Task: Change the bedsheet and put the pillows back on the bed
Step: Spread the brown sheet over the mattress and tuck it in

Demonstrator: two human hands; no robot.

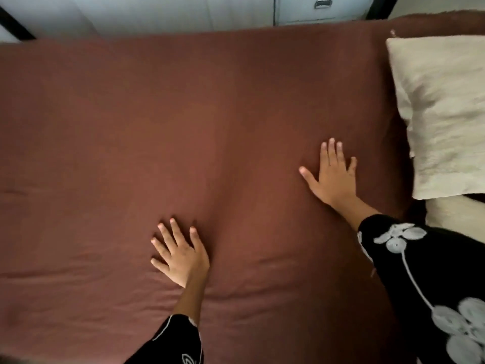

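Pressed left hand (181, 254) and right hand (332, 177) flat, fingers spread, gripping nothing, on smooth, faintly creased brown sheet (183, 114); crinkled cream pillow (446, 114) near right edge.

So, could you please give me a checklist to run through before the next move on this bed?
1. Brown bedsheet spread across the mattress: ok.
2. Sheet smooth along the near side: not ok, creases show around the left hand.
3. Both hands free: ok, left hand and right hand lie flat on the sheet.
4. Cream pillow on the bed: ok, at the right end.
5. Second pillow in place: cannot tell, only a pale shape shows beside the sleeve.
6. Corners tucked: cannot tell, out of view.
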